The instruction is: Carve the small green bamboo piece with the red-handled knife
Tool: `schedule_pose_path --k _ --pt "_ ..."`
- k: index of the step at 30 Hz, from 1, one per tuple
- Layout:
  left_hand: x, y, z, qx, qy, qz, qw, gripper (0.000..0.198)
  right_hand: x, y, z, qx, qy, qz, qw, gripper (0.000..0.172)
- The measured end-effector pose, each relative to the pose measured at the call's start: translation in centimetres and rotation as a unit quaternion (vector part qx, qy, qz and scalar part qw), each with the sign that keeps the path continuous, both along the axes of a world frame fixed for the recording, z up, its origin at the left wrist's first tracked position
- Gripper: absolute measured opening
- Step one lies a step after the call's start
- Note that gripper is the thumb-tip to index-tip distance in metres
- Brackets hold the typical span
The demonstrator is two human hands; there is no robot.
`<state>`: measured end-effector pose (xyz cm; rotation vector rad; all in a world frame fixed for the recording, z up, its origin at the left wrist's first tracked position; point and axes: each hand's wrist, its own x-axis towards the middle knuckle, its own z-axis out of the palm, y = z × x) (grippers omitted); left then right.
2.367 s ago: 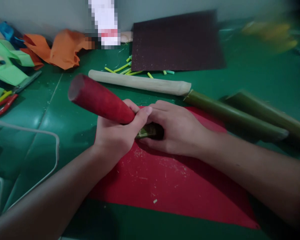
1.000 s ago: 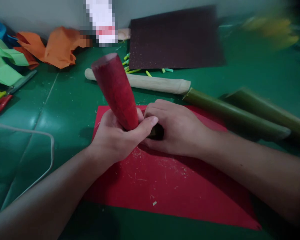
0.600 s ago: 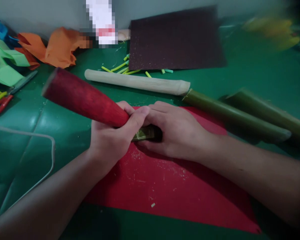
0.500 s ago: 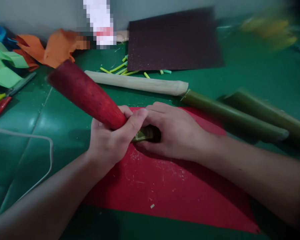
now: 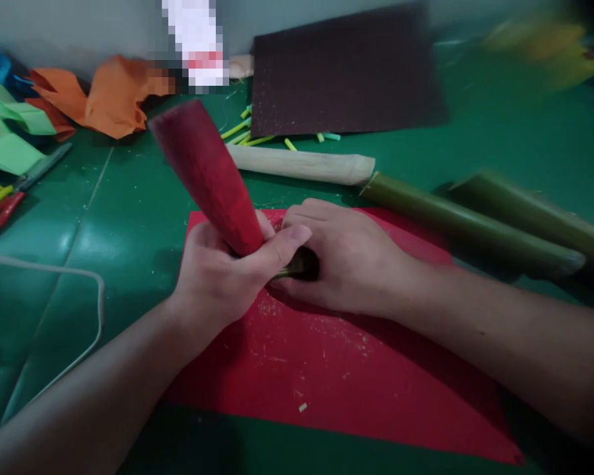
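Red club (image 5: pixel 205 175) swung steeper, wide end up-left; left grip (image 5: pixel 218 277) clamped round it, right grip (image 5: pixel 346 260) closed over bamboo piece (image 5: pixel 303 265).

no writing, label, brand or number is legible anywhere on the green table (image 5: pixel 480 142). the white object (image 5: pixel 194 33) at the back wall is blurred into blocks with a red band, and nothing on it can be read.
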<state>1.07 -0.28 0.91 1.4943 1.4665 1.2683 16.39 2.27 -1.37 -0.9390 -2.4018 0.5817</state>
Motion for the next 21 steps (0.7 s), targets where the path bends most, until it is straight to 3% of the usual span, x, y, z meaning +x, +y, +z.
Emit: schedule_pose_path --k 8,12,21 --pt "-0.12 0.38 -0.43 0.004 0.006 0.051 0.999 0.029 0.04 -0.03 0.13 -0.007 -0.024 -0.017 1.0 0.024" --pt "-0.02 0.2 -0.18 -0.015 -0.036 0.03 0.999 0.035 0.04 -0.11 0.18 -0.011 -0.012 -0.015 1.0 0.02" --pt "0.03 0.01 0.06 -0.004 -0.01 -0.016 1.0 0.037 0.02 -0.05 0.21 -0.016 -0.013 -0.009 1.0 0.018"
